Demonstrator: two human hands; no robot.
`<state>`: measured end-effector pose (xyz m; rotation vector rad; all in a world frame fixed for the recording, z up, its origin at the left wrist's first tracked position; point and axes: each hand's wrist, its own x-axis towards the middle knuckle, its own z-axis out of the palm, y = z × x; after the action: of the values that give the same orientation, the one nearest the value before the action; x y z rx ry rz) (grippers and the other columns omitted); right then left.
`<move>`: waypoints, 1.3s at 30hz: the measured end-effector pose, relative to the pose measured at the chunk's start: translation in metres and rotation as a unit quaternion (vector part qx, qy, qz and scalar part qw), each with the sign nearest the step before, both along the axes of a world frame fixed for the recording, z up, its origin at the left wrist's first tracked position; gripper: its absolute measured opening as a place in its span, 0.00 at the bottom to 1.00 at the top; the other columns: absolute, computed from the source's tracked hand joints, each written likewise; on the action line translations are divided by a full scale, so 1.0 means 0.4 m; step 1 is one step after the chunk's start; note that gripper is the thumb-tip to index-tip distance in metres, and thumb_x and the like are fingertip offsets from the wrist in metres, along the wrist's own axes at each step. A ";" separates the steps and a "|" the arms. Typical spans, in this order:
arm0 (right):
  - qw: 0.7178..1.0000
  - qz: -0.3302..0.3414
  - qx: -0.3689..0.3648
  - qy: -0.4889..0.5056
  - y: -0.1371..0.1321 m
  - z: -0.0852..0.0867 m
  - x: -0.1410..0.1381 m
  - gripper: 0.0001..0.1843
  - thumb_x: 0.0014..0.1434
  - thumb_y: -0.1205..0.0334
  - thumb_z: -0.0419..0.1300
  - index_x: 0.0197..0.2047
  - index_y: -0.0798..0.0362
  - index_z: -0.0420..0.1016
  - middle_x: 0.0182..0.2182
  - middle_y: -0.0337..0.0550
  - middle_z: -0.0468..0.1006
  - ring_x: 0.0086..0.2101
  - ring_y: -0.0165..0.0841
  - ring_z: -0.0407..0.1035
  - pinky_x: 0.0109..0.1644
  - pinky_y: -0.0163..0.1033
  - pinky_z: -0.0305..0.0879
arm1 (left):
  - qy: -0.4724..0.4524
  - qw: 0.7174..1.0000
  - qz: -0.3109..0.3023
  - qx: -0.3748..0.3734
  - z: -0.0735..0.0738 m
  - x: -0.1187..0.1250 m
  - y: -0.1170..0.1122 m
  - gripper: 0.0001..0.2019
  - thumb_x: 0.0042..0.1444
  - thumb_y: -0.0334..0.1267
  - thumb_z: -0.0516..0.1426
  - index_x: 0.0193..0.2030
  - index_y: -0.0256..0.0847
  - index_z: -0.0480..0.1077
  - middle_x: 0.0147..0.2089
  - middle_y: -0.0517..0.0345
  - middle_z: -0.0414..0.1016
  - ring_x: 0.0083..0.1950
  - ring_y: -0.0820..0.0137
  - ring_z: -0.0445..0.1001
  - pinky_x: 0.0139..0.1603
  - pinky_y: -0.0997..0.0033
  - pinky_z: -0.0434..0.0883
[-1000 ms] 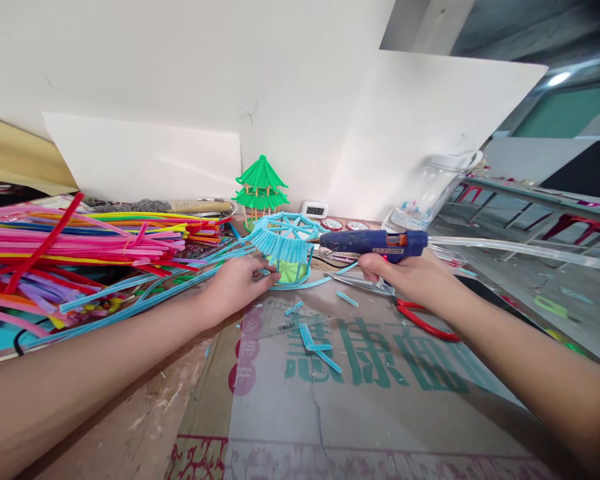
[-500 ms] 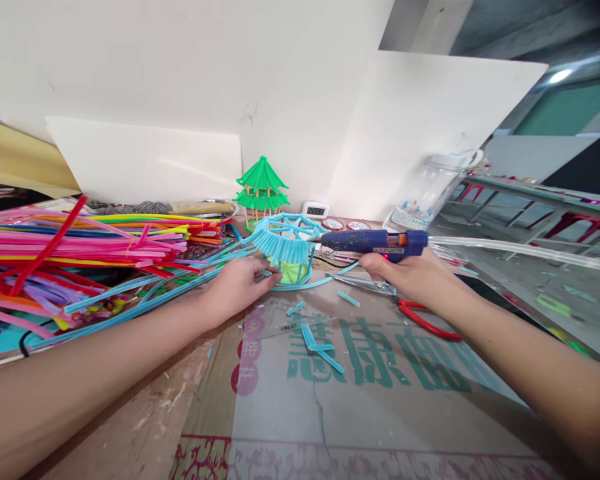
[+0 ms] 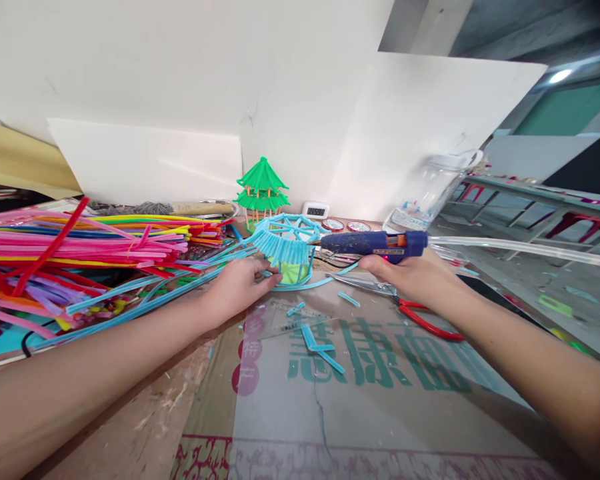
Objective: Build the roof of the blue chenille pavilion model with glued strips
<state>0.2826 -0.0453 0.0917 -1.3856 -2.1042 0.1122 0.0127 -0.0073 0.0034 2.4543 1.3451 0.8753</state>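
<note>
My left hand (image 3: 245,283) grips the lower left side of a round model made of blue pipe cleaners (image 3: 283,250). The model has a spoked top, a sloping blue rim and a light green inside. In my right hand (image 3: 415,270) is a dark blue glue gun (image 3: 365,243), held level with its nozzle at the model's right edge. A clear glue stick (image 3: 510,247) runs out of its back. Below that hand lie scissors with red handles (image 3: 425,327). Cut blue pipe cleaner pieces (image 3: 313,340) lie on the board in front.
Heaped at the left are colourful pipe cleaners (image 3: 105,243). Behind the model stand a green tiered pagoda model (image 3: 263,183) and a small digital clock (image 3: 315,210). A clear plastic jug (image 3: 425,190) stands at the back right. A clear ruler (image 3: 290,320) lies on the printed board (image 3: 370,420).
The glue gun's nozzle has shifted very slightly left and down against the model's right edge. My left hand stays in place.
</note>
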 end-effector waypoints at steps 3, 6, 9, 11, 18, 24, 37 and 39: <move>1.000 -0.002 -0.003 0.014 0.000 0.002 0.000 0.16 0.53 0.43 0.59 0.34 0.45 0.79 0.23 0.40 0.77 0.33 0.44 0.74 0.33 0.42 0.69 | -0.002 1.000 -0.003 0.000 0.002 0.000 -0.001 0.17 0.61 0.47 0.53 0.42 0.39 0.77 0.41 0.52 0.78 0.40 0.65 0.75 0.38 0.71 0.66; 0.999 0.004 -0.016 0.028 0.001 0.000 0.002 0.19 0.52 0.44 0.60 0.43 0.45 0.79 0.31 0.41 0.81 0.37 0.46 0.75 0.37 0.44 0.71 | 0.002 1.000 -0.001 0.003 0.003 0.000 -0.002 0.16 0.61 0.46 0.53 0.42 0.39 0.77 0.40 0.52 0.78 0.39 0.65 0.75 0.38 0.71 0.66; 0.999 0.009 -0.014 0.036 0.005 -0.005 0.008 0.20 0.53 0.45 0.61 0.45 0.45 0.79 0.33 0.41 0.82 0.40 0.47 0.75 0.41 0.46 0.71 | 0.003 1.000 -0.002 0.005 0.001 -0.001 -0.001 0.16 0.61 0.47 0.53 0.42 0.39 0.77 0.40 0.53 0.78 0.39 0.65 0.75 0.38 0.71 0.66; 0.999 0.005 -0.005 0.032 0.007 -0.008 0.014 0.20 0.52 0.45 0.62 0.44 0.45 0.80 0.33 0.41 0.82 0.41 0.48 0.75 0.44 0.47 0.71 | 0.001 1.000 -0.002 0.005 -0.001 -0.002 0.001 0.17 0.61 0.48 0.53 0.42 0.39 0.77 0.41 0.53 0.78 0.39 0.65 0.75 0.38 0.71 0.66; 0.999 0.024 -0.023 0.021 0.009 -0.013 0.026 0.17 0.53 0.49 0.64 0.46 0.43 0.80 0.36 0.38 0.83 0.47 0.47 0.73 0.51 0.48 0.70 | 0.000 1.000 0.004 0.002 0.001 -0.003 0.004 0.18 0.61 0.49 0.53 0.43 0.39 0.78 0.40 0.52 0.78 0.39 0.64 0.75 0.38 0.70 0.67; 0.999 0.011 -0.040 0.015 0.008 -0.012 0.028 0.16 0.52 0.49 0.64 0.43 0.43 0.81 0.37 0.36 0.83 0.40 0.46 0.77 0.42 0.46 0.74 | 0.001 1.000 0.002 0.006 0.000 -0.002 0.004 0.18 0.61 0.49 0.53 0.42 0.39 0.78 0.40 0.52 0.79 0.39 0.65 0.76 0.39 0.71 0.67; 0.993 0.040 -0.113 -0.003 -0.001 -0.003 0.033 0.20 0.55 0.49 0.62 0.50 0.46 0.78 0.43 0.38 0.82 0.44 0.44 0.76 0.45 0.44 0.74 | 0.003 1.000 0.007 -0.003 0.003 -0.004 0.003 0.19 0.61 0.51 0.52 0.43 0.39 0.78 0.41 0.52 0.79 0.40 0.64 0.76 0.37 0.70 0.66; 0.992 0.038 -0.116 -0.025 -0.002 -0.003 0.042 0.20 0.56 0.48 0.61 0.49 0.45 0.79 0.43 0.38 0.82 0.44 0.45 0.76 0.44 0.44 0.74 | 0.005 1.000 0.005 -0.007 0.003 -0.004 0.000 0.19 0.61 0.51 0.52 0.43 0.38 0.78 0.41 0.52 0.79 0.39 0.64 0.76 0.37 0.70 0.66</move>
<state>0.2993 -0.0463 0.0903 -1.4534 -2.2422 0.3654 0.0109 -0.0074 0.0047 2.4468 1.3645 0.8553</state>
